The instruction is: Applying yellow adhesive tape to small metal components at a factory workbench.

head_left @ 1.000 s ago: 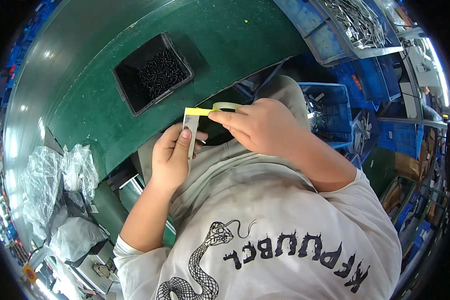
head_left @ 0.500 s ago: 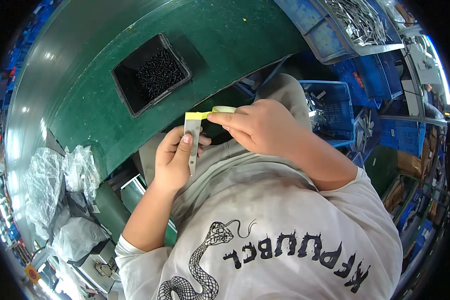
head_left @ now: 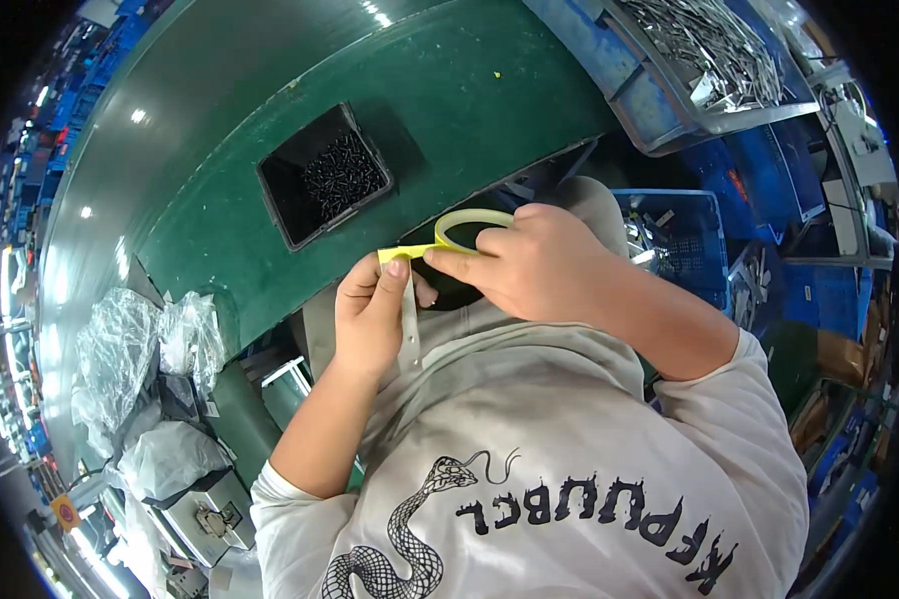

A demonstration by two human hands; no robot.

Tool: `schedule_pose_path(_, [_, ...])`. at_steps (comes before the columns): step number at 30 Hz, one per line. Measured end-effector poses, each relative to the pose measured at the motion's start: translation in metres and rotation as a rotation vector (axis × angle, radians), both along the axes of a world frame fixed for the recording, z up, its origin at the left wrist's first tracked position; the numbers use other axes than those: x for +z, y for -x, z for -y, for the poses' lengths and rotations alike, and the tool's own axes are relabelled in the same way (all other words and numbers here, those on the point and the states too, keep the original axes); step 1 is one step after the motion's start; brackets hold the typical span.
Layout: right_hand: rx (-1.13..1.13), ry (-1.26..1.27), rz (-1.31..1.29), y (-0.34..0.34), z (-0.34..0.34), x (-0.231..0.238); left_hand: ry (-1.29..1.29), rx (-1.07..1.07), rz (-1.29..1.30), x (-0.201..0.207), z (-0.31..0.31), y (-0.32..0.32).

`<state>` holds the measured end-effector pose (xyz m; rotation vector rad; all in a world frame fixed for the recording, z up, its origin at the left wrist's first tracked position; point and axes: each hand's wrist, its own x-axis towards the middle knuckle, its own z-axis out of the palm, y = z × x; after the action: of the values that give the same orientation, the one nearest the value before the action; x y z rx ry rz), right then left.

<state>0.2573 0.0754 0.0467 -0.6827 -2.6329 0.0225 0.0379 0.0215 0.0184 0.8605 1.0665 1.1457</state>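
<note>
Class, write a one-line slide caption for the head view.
Left hand holds a grey strip while right hand pulls yellow tape from its roll.

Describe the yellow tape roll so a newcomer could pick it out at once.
Start at the green conveyor belt and come to its near edge, below the black square bin of dark screws. The right hand holds a thin translucent yellow tape roll there, the only ring-shaped, yellow thing nearby.

A yellow tape roll (head_left: pixel 472 228) is seen at centre; a black bin (head_left: pixel 280 200) at 11 o'clock on the green belt (head_left: pixel 220 120) — blue crates (head_left: pixel 649 100) at 1 o'clock.
</note>
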Motion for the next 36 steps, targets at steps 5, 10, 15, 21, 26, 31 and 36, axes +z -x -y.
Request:
schedule_pose_path(5, [-0.046,0.022,-0.020,0.001,-0.013,0.012,-0.130,0.116,-0.032,0.011,-0.008,-0.017])
schedule_pose_path(10, [-0.042,0.035,0.007,0.004,-0.027,0.024,-0.144,0.117,0.017,0.019,-0.023,-0.009])
schedule_pose_path(15, [-0.015,0.015,-0.091,0.016,-0.053,0.038,-0.126,0.292,-0.201,0.047,-0.044,-0.012])
schedule_pose_path(21, [-0.107,0.213,0.016,0.030,-0.080,0.056,-0.185,0.348,-0.425,0.068,-0.077,-0.005])
schedule_pose_path(26, [-0.124,0.270,-0.005,0.038,-0.087,0.059,-0.159,0.218,-0.906,0.075,-0.089,0.008])
schedule_pose_path(31, [-0.162,0.319,0.032,0.043,-0.092,0.060,-0.081,0.221,-0.862,0.085,-0.096,0.008])
schedule_pose_path(36, [-0.198,0.399,0.127,0.048,-0.094,0.066,-0.044,0.189,-0.839,0.085,-0.100,0.009])
